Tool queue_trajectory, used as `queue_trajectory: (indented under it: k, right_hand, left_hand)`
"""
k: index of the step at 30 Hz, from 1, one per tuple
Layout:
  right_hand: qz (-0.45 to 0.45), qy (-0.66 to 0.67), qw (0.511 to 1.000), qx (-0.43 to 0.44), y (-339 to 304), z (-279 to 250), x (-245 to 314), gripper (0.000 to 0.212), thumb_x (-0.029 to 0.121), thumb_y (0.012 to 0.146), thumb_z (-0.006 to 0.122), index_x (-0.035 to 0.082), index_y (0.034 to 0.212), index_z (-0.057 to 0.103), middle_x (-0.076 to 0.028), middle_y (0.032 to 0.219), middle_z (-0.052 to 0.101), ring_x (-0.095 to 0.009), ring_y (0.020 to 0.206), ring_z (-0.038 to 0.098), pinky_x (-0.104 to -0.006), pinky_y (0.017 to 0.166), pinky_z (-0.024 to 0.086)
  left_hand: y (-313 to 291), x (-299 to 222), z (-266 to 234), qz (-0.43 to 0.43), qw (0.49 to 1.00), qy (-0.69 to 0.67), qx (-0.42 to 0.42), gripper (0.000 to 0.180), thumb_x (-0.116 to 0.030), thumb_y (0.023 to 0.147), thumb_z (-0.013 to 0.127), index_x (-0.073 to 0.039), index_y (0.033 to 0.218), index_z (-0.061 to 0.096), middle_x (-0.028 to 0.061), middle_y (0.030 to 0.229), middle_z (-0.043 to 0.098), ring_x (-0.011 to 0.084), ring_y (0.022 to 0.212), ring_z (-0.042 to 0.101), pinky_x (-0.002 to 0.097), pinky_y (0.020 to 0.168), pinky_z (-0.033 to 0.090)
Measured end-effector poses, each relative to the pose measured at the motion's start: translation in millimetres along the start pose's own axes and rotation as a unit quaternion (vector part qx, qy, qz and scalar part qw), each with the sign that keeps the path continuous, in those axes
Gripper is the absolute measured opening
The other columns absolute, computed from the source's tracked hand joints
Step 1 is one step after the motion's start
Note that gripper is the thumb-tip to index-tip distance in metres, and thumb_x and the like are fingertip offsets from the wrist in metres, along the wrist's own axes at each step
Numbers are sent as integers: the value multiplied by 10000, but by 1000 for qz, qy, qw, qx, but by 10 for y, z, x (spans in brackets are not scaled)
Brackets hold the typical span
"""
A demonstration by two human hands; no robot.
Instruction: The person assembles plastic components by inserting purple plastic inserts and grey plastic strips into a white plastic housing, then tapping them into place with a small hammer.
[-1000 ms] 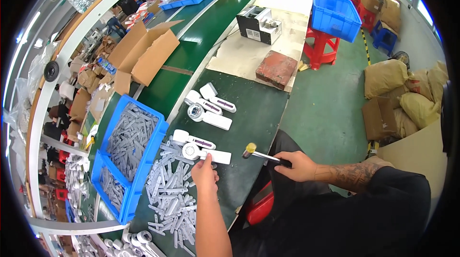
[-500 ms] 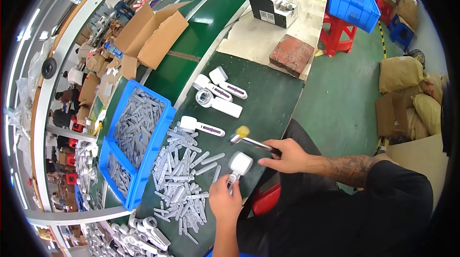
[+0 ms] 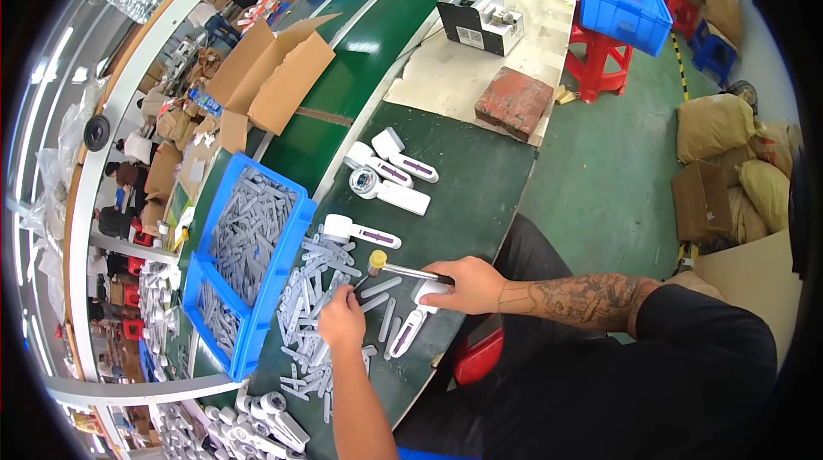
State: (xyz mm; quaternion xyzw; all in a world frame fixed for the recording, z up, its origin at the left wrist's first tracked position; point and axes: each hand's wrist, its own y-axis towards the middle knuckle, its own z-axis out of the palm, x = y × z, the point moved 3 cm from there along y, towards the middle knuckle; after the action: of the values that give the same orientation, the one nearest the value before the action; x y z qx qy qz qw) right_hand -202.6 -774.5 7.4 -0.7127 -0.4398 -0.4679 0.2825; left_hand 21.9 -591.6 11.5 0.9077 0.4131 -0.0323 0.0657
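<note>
My right hand [image 3: 471,285] is closed round the handle of a small hammer [image 3: 377,261] with a yellow striking face, its head over the work surface to the left. Below that hand lies a white handheld device [image 3: 411,329] with a dark purple inlay in its handle; the hand partly covers its head end. My left hand [image 3: 342,320] is at a pile of grey plastic strips [image 3: 300,310], fingertips pinched together among them. Whether a strip is between them cannot be made out. Several similar white devices [image 3: 364,231] lie farther along the green table.
A blue divided bin [image 3: 249,336] full of grey strips stands left of the pile. More white devices [image 3: 257,426] are heaped at lower left. Beyond are a reddish block [image 3: 514,102], a black-and-silver machine [image 3: 480,21] and an open cardboard box [image 3: 291,83]. A blue crate [image 3: 626,6] sits on red stools.
My left hand has let go of the white device and moved left to the strips. The device lies on the table. My right hand and the hammer have shifted left.
</note>
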Motion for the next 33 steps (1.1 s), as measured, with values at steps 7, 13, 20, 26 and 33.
queue_trajectory:
  k: [7, 13, 20, 26, 33]
  right_hand:
    - [29, 1, 999, 14, 19, 14, -31, 545, 479, 913, 806, 103, 1300, 729, -160, 870, 770, -324, 753, 757, -410, 740, 598]
    - [10, -15, 1000, 8, 133, 76, -25, 512, 494, 894, 799, 130, 1250, 748, -141, 825, 774, -369, 782, 760, -450, 744, 611]
    - [-9, -5, 1000, -1, 135, 104, -37, 550, 488, 888, 828, 106, 1273, 738, -158, 820, 761, -327, 740, 762, -412, 716, 602]
    - [-3, -11, 1000, -6, 114, 97, -28, 547, 487, 888, 829, 111, 1274, 739, -160, 803, 754, -325, 733, 758, -411, 708, 597]
    - [-11, -68, 997, 18, 72, 63, 49, 512, 436, 965, 755, 132, 1369, 679, -140, 831, 759, -336, 742, 751, -435, 706, 591]
  left_hand:
    - [-193, 90, -151, -57, 951, -281, -117, 168, -193, 1027, 694, -33, 987, 727, 130, 761, 743, 245, 655, 719, 387, 619, 560]
    - [-800, -418, -286, 34, 948, -291, -125, 123, -62, 1013, 703, 21, 1103, 709, 149, 877, 739, 219, 751, 702, 342, 642, 527]
    - [-1113, -629, -12, 117, 953, -237, -145, 214, -27, 932, 728, 7, 1141, 753, 168, 1034, 760, 382, 855, 668, 475, 766, 521]
    - [-1129, -765, -13, 80, 953, -232, -176, 154, -27, 917, 737, -2, 1060, 789, 139, 1032, 782, 367, 917, 671, 452, 847, 522]
    - [-1108, -711, -10, 86, 948, -255, -170, 139, -77, 915, 751, -24, 1035, 797, 105, 1071, 794, 356, 1051, 671, 474, 970, 488]
